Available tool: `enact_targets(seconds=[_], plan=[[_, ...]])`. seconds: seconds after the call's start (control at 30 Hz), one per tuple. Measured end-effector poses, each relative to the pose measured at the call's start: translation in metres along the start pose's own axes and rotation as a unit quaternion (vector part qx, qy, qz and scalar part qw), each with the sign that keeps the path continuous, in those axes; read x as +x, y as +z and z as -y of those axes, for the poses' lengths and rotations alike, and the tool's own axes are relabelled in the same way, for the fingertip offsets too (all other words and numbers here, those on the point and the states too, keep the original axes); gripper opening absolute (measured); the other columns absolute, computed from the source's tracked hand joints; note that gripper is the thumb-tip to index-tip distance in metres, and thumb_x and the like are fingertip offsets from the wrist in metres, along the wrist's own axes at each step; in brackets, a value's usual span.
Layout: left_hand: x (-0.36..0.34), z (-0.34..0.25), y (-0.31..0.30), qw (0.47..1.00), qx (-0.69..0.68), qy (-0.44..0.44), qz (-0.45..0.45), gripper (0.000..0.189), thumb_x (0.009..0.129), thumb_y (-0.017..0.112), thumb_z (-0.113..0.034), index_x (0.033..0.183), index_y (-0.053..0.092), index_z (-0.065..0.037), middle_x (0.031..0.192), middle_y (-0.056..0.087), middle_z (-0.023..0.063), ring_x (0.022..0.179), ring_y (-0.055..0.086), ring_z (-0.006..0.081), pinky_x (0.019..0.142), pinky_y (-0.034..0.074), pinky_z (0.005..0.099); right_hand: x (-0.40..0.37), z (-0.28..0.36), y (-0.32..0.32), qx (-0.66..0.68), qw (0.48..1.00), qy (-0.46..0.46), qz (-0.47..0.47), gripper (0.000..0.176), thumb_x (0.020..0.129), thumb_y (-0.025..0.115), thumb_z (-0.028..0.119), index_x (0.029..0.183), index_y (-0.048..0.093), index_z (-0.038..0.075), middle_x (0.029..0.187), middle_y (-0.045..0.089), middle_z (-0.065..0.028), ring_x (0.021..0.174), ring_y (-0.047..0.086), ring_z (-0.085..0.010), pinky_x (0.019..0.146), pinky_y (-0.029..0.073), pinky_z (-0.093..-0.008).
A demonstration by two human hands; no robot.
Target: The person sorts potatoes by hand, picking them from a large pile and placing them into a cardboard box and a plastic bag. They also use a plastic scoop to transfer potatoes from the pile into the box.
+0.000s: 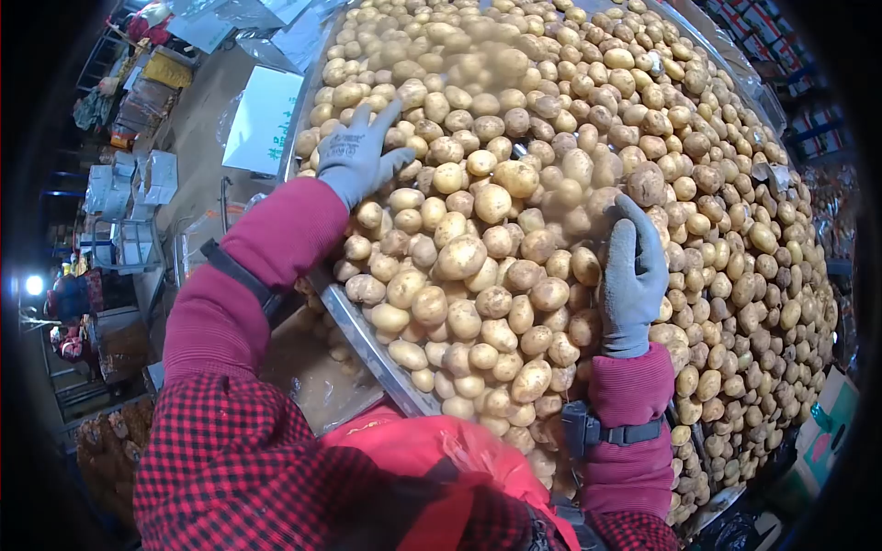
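Note:
A broad heap of potatoes (491,204) covers the metal-edged table (375,347) in front of me. My left hand (356,158), in a grey glove, rests on the potatoes near the left edge with its fingers spread and nothing in it. On the right, my right hand (634,275), also gloved in grey, stands on its side among the potatoes, fingers stretched upward. Just beyond its fingertips lies a larger, browner potato (647,184). I see nothing held in this hand, though its palm side is partly hidden.
White cartons (262,119) with green lettering stand beyond the table's left edge. Farther left are stacked boxes (158,177) on the floor and a bright lamp (35,285). A green printed carton (831,427) sits at the lower right. Stacked crates (749,28) fill the far right.

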State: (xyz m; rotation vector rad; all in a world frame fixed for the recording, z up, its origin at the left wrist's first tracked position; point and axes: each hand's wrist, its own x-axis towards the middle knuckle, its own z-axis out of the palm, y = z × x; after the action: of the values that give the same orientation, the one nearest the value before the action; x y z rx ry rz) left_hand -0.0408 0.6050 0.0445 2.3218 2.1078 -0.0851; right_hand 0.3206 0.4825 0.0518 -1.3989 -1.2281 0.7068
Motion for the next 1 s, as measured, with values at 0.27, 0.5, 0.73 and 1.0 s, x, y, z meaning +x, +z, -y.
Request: enact_targets(seconds=[0.27, 0.5, 0.73, 1.0], plan=[[0.087, -0.026, 0.004, 0.996, -0.072, 0.013, -0.053, 0.081, 0.093, 0.07, -0.042, 0.163, 0.03, -0.031, 0.139, 0.057, 0.0216, 0.119, 0.063, 0.0434, 0.099, 0.051, 0.0532, -0.001, 0.003, 0.0, -0.011, 1.0, 0.024, -0.005, 0.029, 0.104, 0.06, 0.007, 0.13, 0.068, -0.001, 0.126, 0.072, -0.0134, 0.117, 0.067, -0.0195, 0.104, 0.052, -0.0328], [0.179, -0.038, 0.021, 0.996, -0.027, 0.027, -0.086, 0.068, 0.096, 0.066, -0.038, 0.158, 0.04, -0.029, 0.144, 0.057, 0.0163, 0.131, 0.057, 0.0368, 0.107, 0.048, 0.052, -0.001, 0.006, -0.003, -0.043, 0.998, 0.042, -0.002, 0.03, 0.103, 0.059, 0.005, 0.131, 0.068, -0.001, 0.128, 0.071, -0.0143, 0.119, 0.067, -0.0205, 0.105, 0.051, -0.0335], [0.176, -0.032, 0.003, 0.973, -0.156, 0.037, -0.168, 0.059, 0.096, 0.066, -0.036, 0.15, 0.052, -0.015, 0.141, 0.061, 0.0199, 0.128, 0.06, 0.037, 0.107, 0.048, 0.0477, -0.002, 0.004, -0.003, -0.014, 0.999, 0.038, -0.002, 0.03, 0.105, 0.058, 0.007, 0.131, 0.068, -0.001, 0.128, 0.071, -0.014, 0.118, 0.067, -0.0198, 0.104, 0.051, -0.0334], [0.108, -0.027, 0.022, 0.949, -0.106, 0.269, -0.124, 0.043, 0.1, 0.059, -0.043, 0.133, 0.066, -0.016, 0.118, 0.07, 0.0142, 0.112, 0.065, 0.0352, 0.098, 0.051, 0.0439, 0.001, 0.008, -0.002, -0.029, 0.999, 0.027, 0.001, 0.029, 0.105, 0.057, 0.007, 0.131, 0.068, -0.002, 0.128, 0.071, -0.0136, 0.12, 0.066, -0.0194, 0.105, 0.051, -0.0332]])
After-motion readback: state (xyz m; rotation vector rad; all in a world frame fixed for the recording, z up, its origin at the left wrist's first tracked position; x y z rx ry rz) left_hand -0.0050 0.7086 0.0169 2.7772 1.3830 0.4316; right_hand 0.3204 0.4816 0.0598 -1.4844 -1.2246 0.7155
